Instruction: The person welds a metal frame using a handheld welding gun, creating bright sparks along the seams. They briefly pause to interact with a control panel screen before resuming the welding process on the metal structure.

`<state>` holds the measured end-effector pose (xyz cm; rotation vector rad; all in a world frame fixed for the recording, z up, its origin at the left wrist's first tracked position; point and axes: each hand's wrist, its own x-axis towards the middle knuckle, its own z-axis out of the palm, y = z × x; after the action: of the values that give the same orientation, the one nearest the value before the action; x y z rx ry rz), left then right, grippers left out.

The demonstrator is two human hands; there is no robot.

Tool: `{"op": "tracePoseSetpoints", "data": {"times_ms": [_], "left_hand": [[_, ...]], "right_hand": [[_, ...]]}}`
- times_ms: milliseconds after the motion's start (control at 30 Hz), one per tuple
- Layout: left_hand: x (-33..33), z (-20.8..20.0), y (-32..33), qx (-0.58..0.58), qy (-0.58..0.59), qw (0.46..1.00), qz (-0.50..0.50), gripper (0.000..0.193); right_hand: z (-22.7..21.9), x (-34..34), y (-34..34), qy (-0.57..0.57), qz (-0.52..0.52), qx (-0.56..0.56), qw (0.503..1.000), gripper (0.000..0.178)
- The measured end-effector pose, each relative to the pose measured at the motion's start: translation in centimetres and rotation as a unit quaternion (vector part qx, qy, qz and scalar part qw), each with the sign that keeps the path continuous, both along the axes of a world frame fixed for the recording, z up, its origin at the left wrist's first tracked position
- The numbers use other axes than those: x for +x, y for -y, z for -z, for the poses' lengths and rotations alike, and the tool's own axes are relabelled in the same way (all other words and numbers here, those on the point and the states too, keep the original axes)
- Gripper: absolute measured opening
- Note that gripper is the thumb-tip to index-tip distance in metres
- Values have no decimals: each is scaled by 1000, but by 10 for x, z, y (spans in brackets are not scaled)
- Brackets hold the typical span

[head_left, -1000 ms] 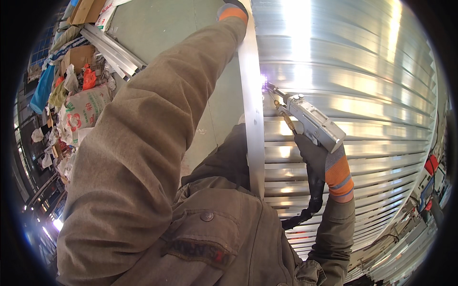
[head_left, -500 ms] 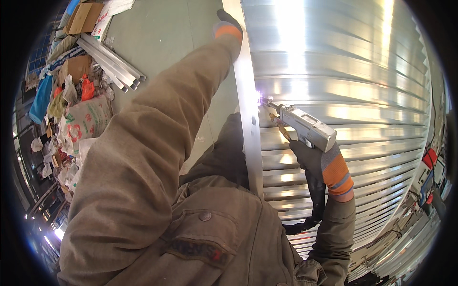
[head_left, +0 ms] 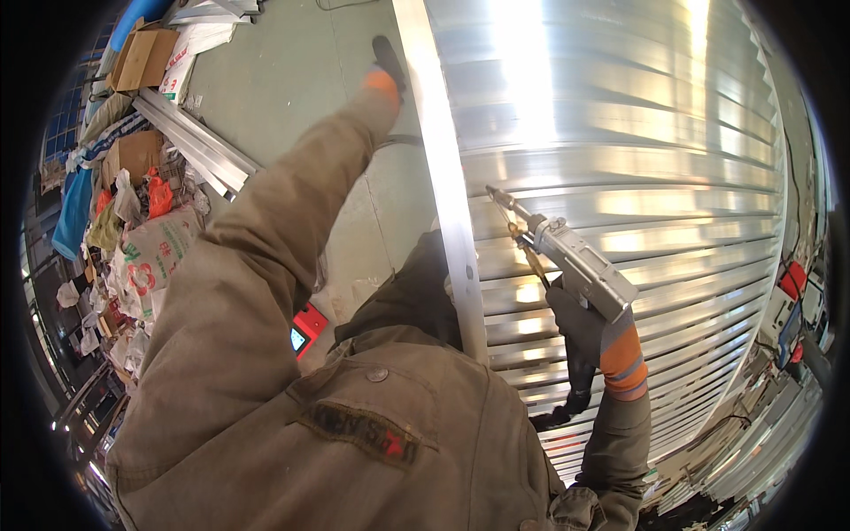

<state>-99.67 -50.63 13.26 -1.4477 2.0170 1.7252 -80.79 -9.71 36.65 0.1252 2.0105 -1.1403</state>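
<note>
My right hand (head_left: 580,326), in a dark glove with an orange and grey cuff, is wrapped round the grip of a silver welding gun (head_left: 589,265). Its narrow nozzle points up and left over shiny metal slats (head_left: 602,199), apart from the long pale metal rail (head_left: 443,146) along their left side. No glow shows at the tip. A black hose (head_left: 577,385) hangs below the grip. Just left of the rail's upper part is my left hand (head_left: 390,75), gloved the same way. One dark finger stretches out, the others are partly hidden, and I see nothing held.
Cardboard boxes (head_left: 146,57), bags (head_left: 159,252) and loose rubbish lie along the left. Metal profiles (head_left: 190,142) rest on the grey-green floor (head_left: 292,80). A red device with a small screen (head_left: 310,329) sits beside my left sleeve. Cables and tools line the far right.
The bright welding spark at the rail is gone. The welding gun has drawn back slightly right and down from the rail. My left hand has come off the rail, moving left and down.
</note>
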Motion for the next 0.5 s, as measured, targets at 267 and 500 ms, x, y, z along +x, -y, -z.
{"op": "tracePoseSetpoints", "data": {"times_ms": [267, 500], "left_hand": [[-99, 56, 63, 36, -139, 990, 13, 103], [-120, 99, 68, 40, -213, 975, 47, 97]], "right_hand": [[37, -13, 9, -158, -66, -69, 983, 34], [65, -15, 2, -187, -86, -79, 975, 31]]}}
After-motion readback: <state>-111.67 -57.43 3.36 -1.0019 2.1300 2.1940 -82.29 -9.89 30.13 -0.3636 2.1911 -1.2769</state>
